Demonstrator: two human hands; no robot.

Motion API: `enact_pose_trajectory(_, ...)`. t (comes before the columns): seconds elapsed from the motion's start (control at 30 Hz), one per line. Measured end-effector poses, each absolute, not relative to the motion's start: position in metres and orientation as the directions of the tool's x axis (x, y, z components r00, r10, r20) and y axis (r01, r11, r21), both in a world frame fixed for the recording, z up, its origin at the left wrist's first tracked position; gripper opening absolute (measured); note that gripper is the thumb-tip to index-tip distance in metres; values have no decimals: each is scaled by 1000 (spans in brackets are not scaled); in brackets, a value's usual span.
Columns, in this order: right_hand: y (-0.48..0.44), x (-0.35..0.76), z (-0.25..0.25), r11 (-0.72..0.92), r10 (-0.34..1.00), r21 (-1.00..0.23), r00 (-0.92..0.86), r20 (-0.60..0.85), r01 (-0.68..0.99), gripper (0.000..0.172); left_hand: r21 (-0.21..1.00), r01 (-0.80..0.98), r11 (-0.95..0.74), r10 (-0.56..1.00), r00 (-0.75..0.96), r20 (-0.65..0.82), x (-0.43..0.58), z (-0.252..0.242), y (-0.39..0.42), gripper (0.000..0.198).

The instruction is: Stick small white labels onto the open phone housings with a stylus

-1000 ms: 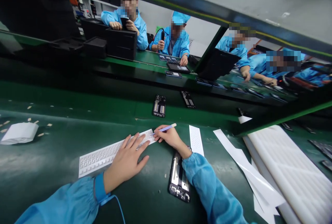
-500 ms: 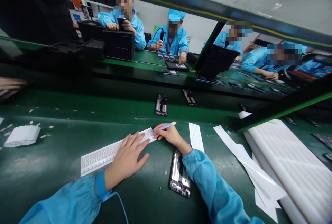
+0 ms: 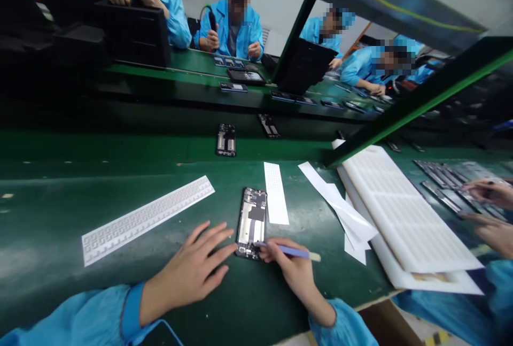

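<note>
My right hand (image 3: 286, 266) is closed around a slim lavender tool with a cream end (image 3: 294, 251). Its tip is at the lower part of an opened phone body (image 3: 251, 223), where small parts and a silver plate show. My left hand (image 3: 196, 263) is spread open and holds nothing, its fingertips at the phone's lower left edge. Around my left wrist is a blue band with a cord. Up and left of that hand lies a white sheet of small grey stickers (image 3: 148, 217). Another white sticker sheet (image 3: 276, 193) lies just right of the phone.
Two more phone bodies (image 3: 226, 140) lie farther back. White paper strips (image 3: 339, 207) and a thick white foam stack (image 3: 404, 207) are at right, near a slanted green post (image 3: 420, 102). A co-worker's hands (image 3: 492, 207) work at far right; several people sit opposite.
My right hand has moved with the lavender tool from the sticker sheet to the phone's lower end. My left hand has left the sheet and come beside the phone. The camera view has shifted.
</note>
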State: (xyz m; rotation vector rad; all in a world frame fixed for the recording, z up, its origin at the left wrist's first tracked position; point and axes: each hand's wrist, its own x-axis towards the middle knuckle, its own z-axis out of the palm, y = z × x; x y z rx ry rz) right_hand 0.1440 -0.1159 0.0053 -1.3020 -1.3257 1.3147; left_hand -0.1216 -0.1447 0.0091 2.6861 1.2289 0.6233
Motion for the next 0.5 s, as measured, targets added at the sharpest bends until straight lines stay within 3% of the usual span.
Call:
enact_pose_trajectory(0.13, -136, 152, -2, -86, 991, -983, -83, -100, 164, 24, 310, 644, -700, 714, 640, 285, -89, 10, -148, 41)
enact_pose_trajectory(0.5, -132, 147, -5, -75, 980, -987, -173, -100, 143, 16, 333, 684, -650, 760, 583, 286, -80, 8, -141, 22)
